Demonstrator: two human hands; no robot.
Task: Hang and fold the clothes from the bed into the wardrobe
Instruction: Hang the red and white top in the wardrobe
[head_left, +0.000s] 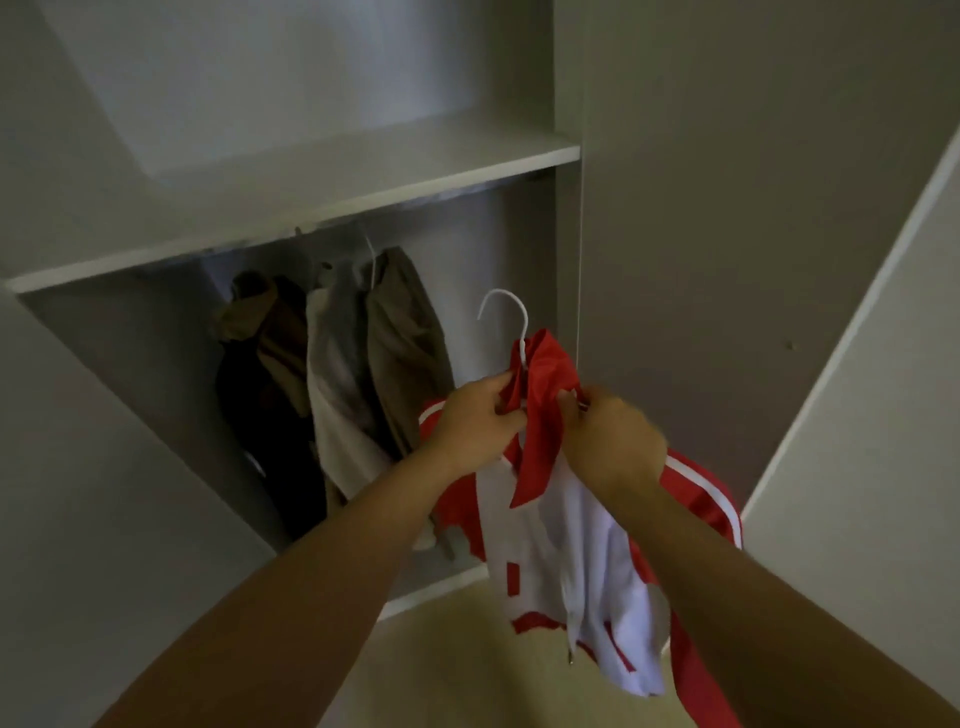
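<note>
The wardrobe (78, 467) stands open, seen from below at a slant, with a pale shelf (311, 208) across it. Under the shelf three pieces hang side by side, touching: a dark garment (260, 426) with brown cloth bunched at its top, a grey garment (337, 374), then a tan garment (405, 353). The thin white hook of another hanger runs up between the last two towards the shelf's underside.

Right of them, both bare forearms reach up from the lower edge. The left hand (475, 421) has its fingers (506, 382) curled, gripping the red collar of the jacket (545, 545) just below the neck of the hanger (523, 332). The hanger's white hook rises above the collar, free in the air below the shelf and clear of the hung clothes.

The jacket is red and white with white stripes along its sleeves. It droops from both hands in front of the lower right part of the opening, its zip edge dangling over the yellowish floor (457, 649).

The right hand (613, 441) pinches the collar's other side, its fingers pressed together on the cloth. Behind it stands the grey door (727, 260).
</note>
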